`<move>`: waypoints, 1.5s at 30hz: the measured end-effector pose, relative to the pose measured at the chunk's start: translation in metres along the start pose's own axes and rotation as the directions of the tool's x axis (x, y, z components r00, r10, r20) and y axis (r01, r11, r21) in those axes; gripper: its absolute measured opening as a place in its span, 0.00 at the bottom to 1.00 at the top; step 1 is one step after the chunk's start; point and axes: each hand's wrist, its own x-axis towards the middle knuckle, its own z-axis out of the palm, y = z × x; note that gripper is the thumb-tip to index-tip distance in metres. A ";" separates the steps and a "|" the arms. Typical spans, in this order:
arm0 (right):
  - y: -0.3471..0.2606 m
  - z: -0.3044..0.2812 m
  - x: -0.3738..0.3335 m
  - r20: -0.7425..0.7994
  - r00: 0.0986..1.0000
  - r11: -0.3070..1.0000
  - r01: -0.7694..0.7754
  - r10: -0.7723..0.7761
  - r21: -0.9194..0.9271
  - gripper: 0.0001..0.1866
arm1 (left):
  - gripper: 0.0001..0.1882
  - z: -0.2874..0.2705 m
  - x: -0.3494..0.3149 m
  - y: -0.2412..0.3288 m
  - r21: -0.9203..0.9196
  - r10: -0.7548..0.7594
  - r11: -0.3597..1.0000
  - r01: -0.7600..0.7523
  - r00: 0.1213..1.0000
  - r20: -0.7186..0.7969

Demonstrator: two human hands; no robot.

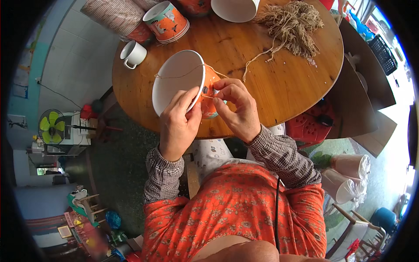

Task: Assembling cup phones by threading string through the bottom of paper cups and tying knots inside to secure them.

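Observation:
A paper bucket (172, 89), white inside and orange with printed pictures outside, lies tilted near the table's front edge, its mouth turned to the left. My left hand (178, 124) is closed on its rim, thumb on the outer wall and fingers at the mouth. A thin tan string (185, 75) crosses the bucket's mouth and runs over the rim to the outer side. Beside that orange wall, my right hand (239, 109) pinches a short length of the string between thumb and fingers. Whether it is knotted there is too small to tell.
On the round wooden table (279, 94), a bundle of tan strings (297, 28) lies at the far right, with loose strands trailing. A white enamel mug (133, 54) stands at the left edge. Behind are stacked buckets (115, 19), an orange bucket (168, 24) and a white-lined one (235, 9).

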 end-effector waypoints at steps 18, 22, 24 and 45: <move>0.012 -0.003 -0.002 -0.044 0.995 0.983 0.076 -0.084 -0.168 0.07 | 0.07 0.001 0.011 -0.010 -0.083 -0.023 0.996 0.042 0.977 0.213; 0.008 -0.009 0.000 0.037 0.993 0.973 0.115 -0.110 -0.200 0.08 | 0.05 -0.002 0.020 -0.022 -0.097 -0.094 0.987 0.126 0.954 0.284; 0.008 -0.010 0.000 0.047 0.991 0.971 0.132 -0.125 -0.198 0.07 | 0.06 -0.004 0.027 -0.027 -0.113 -0.104 0.979 0.171 0.888 0.447; -0.021 -0.034 0.025 0.161 0.978 0.940 0.175 -0.132 -0.292 0.09 | 0.08 -0.009 0.025 -0.018 -0.711 -0.107 0.511 0.483 0.856 0.505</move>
